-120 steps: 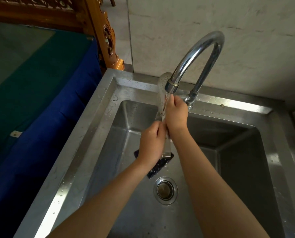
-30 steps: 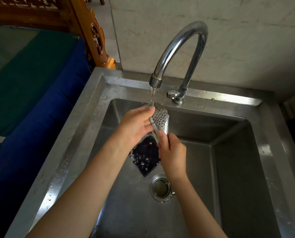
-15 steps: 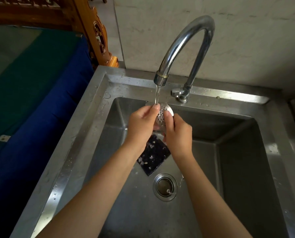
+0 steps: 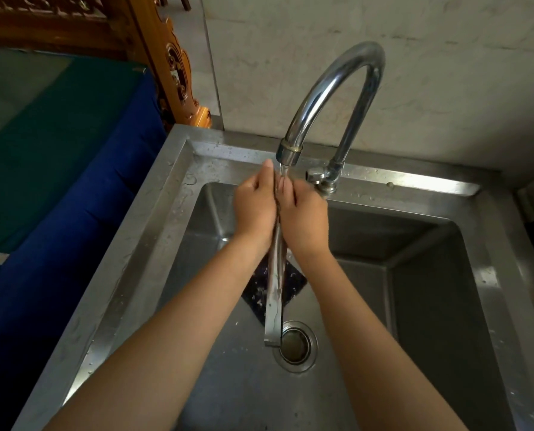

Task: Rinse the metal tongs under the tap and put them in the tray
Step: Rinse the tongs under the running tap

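steel sink basin: room on the right
curved chrome tap arches over the back rim; dark square pad lies mid-floor.

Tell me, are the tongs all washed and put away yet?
Not yet. Done: the tap is on, a thin stream falling. In hand: the left hand and right hand hold the tongs between them, top end under the water, lower end hanging in the sink. Left: finishing the rinse and putting them in the tray, which is not in view.
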A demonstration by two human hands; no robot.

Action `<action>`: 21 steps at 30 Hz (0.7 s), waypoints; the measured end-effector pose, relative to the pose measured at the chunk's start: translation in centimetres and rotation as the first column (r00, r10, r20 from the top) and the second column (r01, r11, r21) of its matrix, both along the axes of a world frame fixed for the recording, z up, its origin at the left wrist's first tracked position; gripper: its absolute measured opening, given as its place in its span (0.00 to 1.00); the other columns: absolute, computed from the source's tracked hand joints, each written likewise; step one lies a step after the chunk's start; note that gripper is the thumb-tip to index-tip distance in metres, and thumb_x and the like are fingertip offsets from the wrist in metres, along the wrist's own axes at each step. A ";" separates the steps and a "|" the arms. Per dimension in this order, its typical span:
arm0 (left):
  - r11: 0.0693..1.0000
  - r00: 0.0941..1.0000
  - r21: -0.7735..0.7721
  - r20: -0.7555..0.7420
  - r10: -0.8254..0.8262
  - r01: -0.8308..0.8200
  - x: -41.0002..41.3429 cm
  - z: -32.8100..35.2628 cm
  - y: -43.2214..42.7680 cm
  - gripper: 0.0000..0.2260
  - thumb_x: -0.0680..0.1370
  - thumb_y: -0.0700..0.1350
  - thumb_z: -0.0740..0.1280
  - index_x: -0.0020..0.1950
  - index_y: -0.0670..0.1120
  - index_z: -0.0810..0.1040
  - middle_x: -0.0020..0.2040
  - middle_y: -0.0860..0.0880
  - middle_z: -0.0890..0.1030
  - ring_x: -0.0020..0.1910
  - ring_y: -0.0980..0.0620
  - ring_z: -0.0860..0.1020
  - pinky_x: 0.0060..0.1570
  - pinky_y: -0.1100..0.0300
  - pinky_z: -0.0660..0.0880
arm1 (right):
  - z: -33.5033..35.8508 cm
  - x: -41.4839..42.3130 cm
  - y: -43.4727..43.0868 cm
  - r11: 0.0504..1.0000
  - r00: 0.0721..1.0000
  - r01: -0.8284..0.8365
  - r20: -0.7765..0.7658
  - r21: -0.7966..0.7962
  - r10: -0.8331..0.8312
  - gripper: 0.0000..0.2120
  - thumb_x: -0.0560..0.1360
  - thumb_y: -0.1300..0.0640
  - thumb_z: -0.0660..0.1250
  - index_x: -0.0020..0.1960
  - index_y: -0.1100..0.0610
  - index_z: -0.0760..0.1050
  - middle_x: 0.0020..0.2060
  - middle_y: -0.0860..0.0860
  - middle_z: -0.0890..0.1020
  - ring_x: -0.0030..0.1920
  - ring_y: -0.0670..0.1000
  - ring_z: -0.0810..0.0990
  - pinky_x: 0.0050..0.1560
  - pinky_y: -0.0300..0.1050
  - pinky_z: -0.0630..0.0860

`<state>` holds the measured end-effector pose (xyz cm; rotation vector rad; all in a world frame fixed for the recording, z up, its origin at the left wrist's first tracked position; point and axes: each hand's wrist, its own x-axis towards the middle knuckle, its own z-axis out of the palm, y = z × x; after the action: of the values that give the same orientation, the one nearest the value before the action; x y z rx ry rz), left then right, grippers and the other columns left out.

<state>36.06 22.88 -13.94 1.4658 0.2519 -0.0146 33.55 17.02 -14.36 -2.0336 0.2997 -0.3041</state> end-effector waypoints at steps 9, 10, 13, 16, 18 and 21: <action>0.971 0.993 0.210 0.013 -0.121 0.116 -1.6 -0.8 0.3 0.19 0.79 0.54 0.59 0.31 0.49 0.77 0.29 0.48 0.77 0.28 0.55 0.74 0.31 0.61 0.70 | 0.5 0.7 0.2 0.979 0.989 0.148 0.006 0.140 -0.150 0.20 0.79 0.51 0.58 0.29 0.52 0.65 0.23 0.46 0.70 0.24 0.43 0.67 0.27 0.39 0.65; 0.966 0.990 0.224 0.020 -0.140 0.132 -2.1 -0.9 0.2 0.19 0.79 0.54 0.58 0.32 0.50 0.76 0.28 0.49 0.77 0.27 0.57 0.74 0.28 0.64 0.69 | 0.7 1.2 0.0 0.972 0.986 0.165 0.007 0.168 -0.168 0.20 0.79 0.51 0.58 0.28 0.52 0.64 0.23 0.46 0.69 0.24 0.43 0.66 0.28 0.40 0.65; 0.967 0.985 0.186 -0.019 -0.174 0.175 -2.3 -0.7 0.0 0.20 0.78 0.57 0.58 0.33 0.48 0.77 0.26 0.51 0.76 0.25 0.58 0.73 0.22 0.69 0.67 | 1.3 1.7 -0.5 0.961 0.983 0.177 0.014 0.213 -0.184 0.20 0.79 0.52 0.57 0.29 0.53 0.65 0.24 0.47 0.70 0.25 0.45 0.67 0.29 0.43 0.67; 0.966 0.990 0.217 0.006 -0.142 0.137 -0.7 -0.1 0.5 0.18 0.78 0.54 0.60 0.32 0.47 0.76 0.27 0.49 0.76 0.26 0.57 0.73 0.26 0.66 0.69 | 0.8 1.0 0.0 0.976 0.996 0.082 0.001 0.200 -0.084 0.17 0.80 0.52 0.56 0.33 0.52 0.68 0.26 0.48 0.73 0.27 0.45 0.71 0.30 0.41 0.71; 0.967 0.995 0.238 0.006 -0.099 0.095 1.0 0.5 0.8 0.18 0.79 0.46 0.60 0.29 0.49 0.73 0.24 0.54 0.74 0.24 0.60 0.72 0.27 0.68 0.69 | 0.0 -0.1 0.7 0.985 0.999 0.040 -0.022 0.168 -0.037 0.18 0.80 0.50 0.55 0.32 0.51 0.67 0.26 0.47 0.73 0.26 0.43 0.70 0.27 0.33 0.68; 0.956 0.993 0.268 -0.014 -0.116 0.116 1.8 0.8 0.8 0.18 0.78 0.42 0.59 0.28 0.50 0.70 0.24 0.53 0.72 0.27 0.57 0.72 0.33 0.61 0.69 | -0.7 -0.9 1.6 0.977 0.998 0.066 0.004 0.201 -0.068 0.19 0.80 0.49 0.55 0.31 0.51 0.66 0.25 0.46 0.72 0.24 0.41 0.69 0.26 0.33 0.65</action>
<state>37.83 23.71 -13.12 1.7496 0.1696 -0.0764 32.66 18.58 -15.02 -1.8249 0.3777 -0.3139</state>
